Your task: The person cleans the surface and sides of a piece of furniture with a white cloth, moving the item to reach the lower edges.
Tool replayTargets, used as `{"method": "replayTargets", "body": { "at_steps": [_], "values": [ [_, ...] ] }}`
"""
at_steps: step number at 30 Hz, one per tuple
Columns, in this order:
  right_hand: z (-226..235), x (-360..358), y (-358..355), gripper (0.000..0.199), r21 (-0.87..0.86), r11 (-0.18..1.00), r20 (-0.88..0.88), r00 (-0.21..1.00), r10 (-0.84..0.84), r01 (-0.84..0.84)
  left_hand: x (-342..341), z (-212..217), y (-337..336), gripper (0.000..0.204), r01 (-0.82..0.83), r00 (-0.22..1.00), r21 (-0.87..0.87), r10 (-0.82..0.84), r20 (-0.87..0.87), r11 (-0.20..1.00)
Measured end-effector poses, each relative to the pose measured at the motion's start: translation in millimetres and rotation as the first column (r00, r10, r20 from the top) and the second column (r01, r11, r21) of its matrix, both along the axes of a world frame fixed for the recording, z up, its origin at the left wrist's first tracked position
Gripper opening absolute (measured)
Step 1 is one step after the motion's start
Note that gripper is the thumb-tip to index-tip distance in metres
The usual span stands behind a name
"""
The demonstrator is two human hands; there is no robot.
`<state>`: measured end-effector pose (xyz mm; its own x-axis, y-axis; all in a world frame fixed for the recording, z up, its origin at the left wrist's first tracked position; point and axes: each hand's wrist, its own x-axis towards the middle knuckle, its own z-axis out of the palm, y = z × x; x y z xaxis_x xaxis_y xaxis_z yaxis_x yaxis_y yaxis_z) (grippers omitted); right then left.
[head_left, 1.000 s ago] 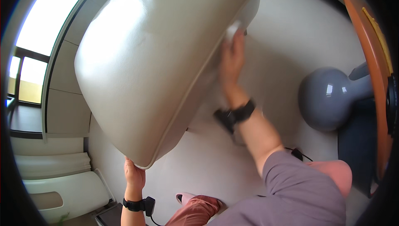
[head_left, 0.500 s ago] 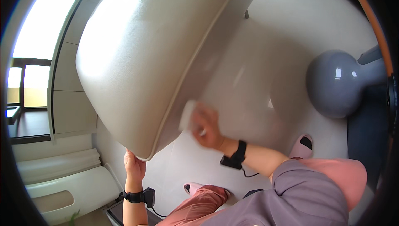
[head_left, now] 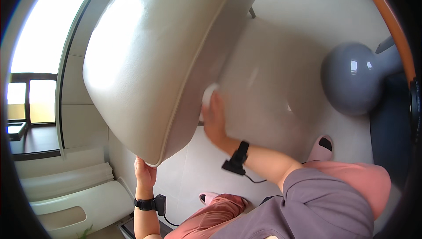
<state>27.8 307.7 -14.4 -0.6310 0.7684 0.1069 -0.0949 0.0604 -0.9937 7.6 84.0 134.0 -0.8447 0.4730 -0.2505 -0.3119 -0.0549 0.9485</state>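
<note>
A large cream leather upholstered seat (head_left: 149,63) with piping along its edge fills the upper left, and a dark leg shows beneath its far end. My left hand (head_left: 145,173) grips its near corner, the thumb along the edge and the other fingers partly hidden. My right hand (head_left: 214,118) is pressed to the seat's side panel, holding a white sponge-like pad (head_left: 210,93) flat against the leather. The fingers cover much of the pad and are slightly blurred. A black band sits on each wrist.
A shiny grey round object (head_left: 351,78) stands on the pale floor (head_left: 281,54) at right, beside a dark mat and an orange-brown edge (head_left: 391,23). A white piece with an oval cutout (head_left: 83,208) lies at lower left. Cabinets and a bright window line the left.
My right hand has moved up and farther along the side panel, bringing the white pad against it. My left hand stays at the corner. The whole view has shifted slightly.
</note>
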Motion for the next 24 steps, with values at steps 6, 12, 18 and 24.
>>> {"method": "replayTargets", "body": {
  "at_steps": [6,12,18,24],
  "values": [
    [8.0,46.0,-25.8,0.050,-0.568,0.764,-0.212,0.951,0.225,-0.307,-1.0,0.0,-10.8,0.043,-0.010,1.000,0.056,0.011,-0.014,0.998],
    [18.6,-28.1,117.5,0.040,-0.499,0.863,-0.092,0.985,-0.143,0.079,6.0,6.4,10.0,0.033,-0.135,0.989,-0.038,0.132,-0.068,0.990],
    [20.3,-88.0,204.8,0.039,-0.666,0.744,-0.026,0.998,0.059,-0.061,9.0,6.6,10.8,0.037,-0.126,0.992,-0.002,0.126,-0.017,0.992],
    [-17.1,-76.3,114.1,0.034,-0.471,0.882,0.100,0.991,0.087,-0.030,-0.2,-4.4,-6.0,0.043,-0.020,1.000,0.065,0.021,-0.013,0.998]
  ]
}}
